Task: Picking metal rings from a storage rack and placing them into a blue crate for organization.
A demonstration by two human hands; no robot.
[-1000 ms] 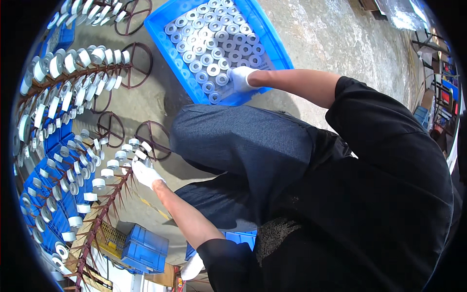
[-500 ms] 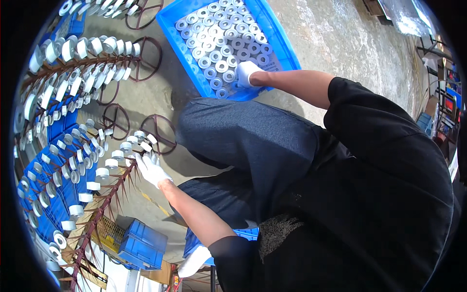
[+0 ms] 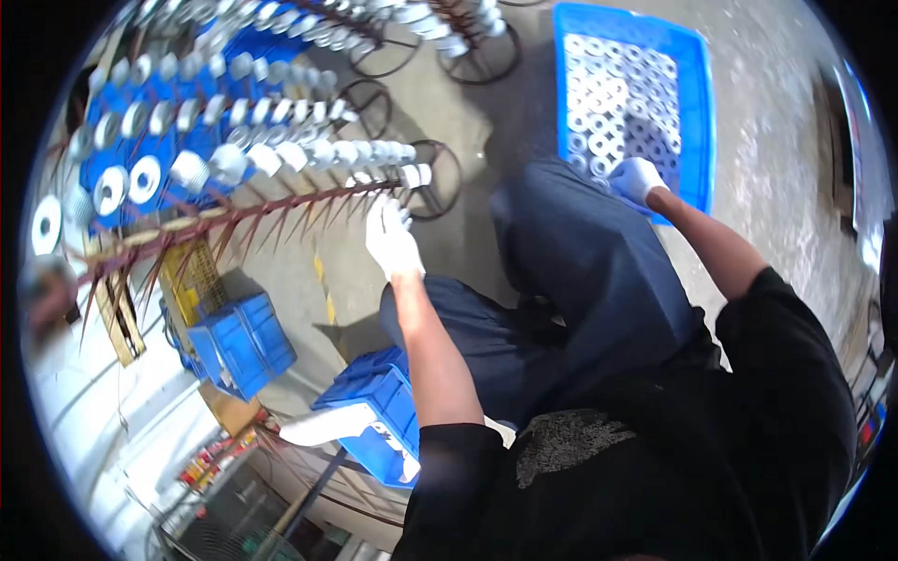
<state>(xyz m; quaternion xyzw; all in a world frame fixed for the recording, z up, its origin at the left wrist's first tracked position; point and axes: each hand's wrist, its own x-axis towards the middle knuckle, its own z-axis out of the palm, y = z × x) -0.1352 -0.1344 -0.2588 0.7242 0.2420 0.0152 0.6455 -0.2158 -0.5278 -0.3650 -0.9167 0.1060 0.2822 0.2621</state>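
Since the earlier frame, the blue crate (image 3: 708, 122) of silvery rings (image 3: 613, 86) had shifted to the far right of the head view. The gloved left hand (image 3: 391, 238), fingers loosely extended, looked empty beside the spiked rack (image 3: 253, 213); whether the right hand (image 3: 636, 179), at the crate's near end, gripped anything couldn't be told. Brushing the rack might dislodge hung rings. No writing was legible.

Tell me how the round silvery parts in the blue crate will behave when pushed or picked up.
The parts look silvery and metallic, so each would probably stay stiff. Lying flat in the crate, they seem more apt to slide than roll; stood on its round edge, one might roll. The central holes probably offer an edge to grip.
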